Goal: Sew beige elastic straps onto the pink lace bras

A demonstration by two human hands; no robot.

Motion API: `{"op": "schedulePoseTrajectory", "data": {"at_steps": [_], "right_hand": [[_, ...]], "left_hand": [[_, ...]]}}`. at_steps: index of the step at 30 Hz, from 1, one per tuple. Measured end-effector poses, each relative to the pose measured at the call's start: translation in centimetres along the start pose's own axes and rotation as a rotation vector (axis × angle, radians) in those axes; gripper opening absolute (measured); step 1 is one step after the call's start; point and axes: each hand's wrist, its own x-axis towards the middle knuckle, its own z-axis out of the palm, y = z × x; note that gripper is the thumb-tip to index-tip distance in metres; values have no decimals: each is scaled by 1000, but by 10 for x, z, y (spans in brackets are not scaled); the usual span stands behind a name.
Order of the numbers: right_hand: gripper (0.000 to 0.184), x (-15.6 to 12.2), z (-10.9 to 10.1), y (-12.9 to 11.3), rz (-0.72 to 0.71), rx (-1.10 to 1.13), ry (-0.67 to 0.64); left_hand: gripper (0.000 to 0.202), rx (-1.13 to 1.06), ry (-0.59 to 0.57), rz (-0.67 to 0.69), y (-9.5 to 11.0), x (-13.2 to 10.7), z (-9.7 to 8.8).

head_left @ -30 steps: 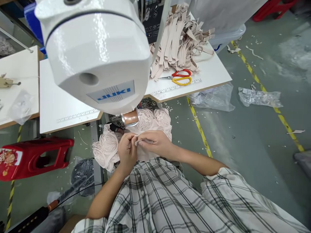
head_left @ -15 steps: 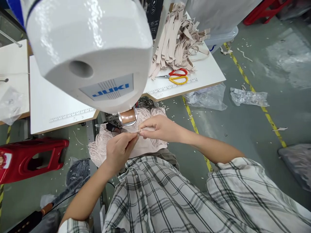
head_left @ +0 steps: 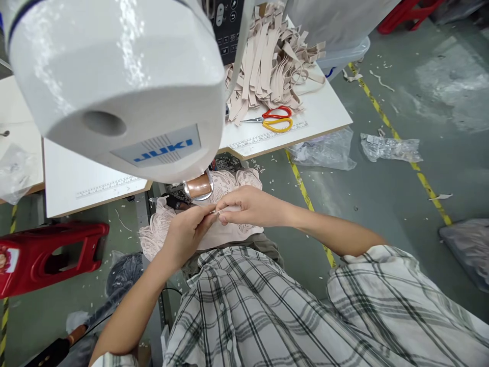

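Note:
A pale pink lace garment [head_left: 229, 183] lies in my lap under the head of a white JUKI sewing machine [head_left: 126, 86]. My left hand [head_left: 187, 234] and my right hand [head_left: 246, 206] meet over it, both pinching a small piece of the garment's edge between their fingertips. The pinch sits just below the machine's copper-coloured cylinder [head_left: 198, 186]. The garment spreads to the left of my left hand and beyond my right hand.
A white table [head_left: 324, 109] holds a heap of beige fabric strips [head_left: 271, 61] and red-and-yellow scissors [head_left: 277, 120]. A red plastic stool [head_left: 49, 255] lies at the left. Plastic bags [head_left: 324, 150] and yellow floor tape [head_left: 309, 204] are at the right.
Both hands have risen from my lap toward the machine, still pinching the garment edge. The view has shifted left and closer to the machine head.

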Motion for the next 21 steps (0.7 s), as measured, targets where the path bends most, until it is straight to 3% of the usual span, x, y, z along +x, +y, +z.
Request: {"op": "schedulePoseTrajectory", "data": {"at_steps": [3,9,13,15,21], "right_hand": [[16,-2,3,1,22,35,25],[17,0,8,-2,-128,-198,259],[16,25,-6,-9,-168,-274,222],[16,40,-16,-15,-128,-301,185],[24,56,-23,-30,-46,-496,144]], "left_hand": [[30,96,-33,52,-5,2,2],[35,213,100,5,2,1,8],[30,98,228,-139,3,6,5],[28,169,294,-185,-6,8,1],[22,419,207,142,-54,6,-11]]}}
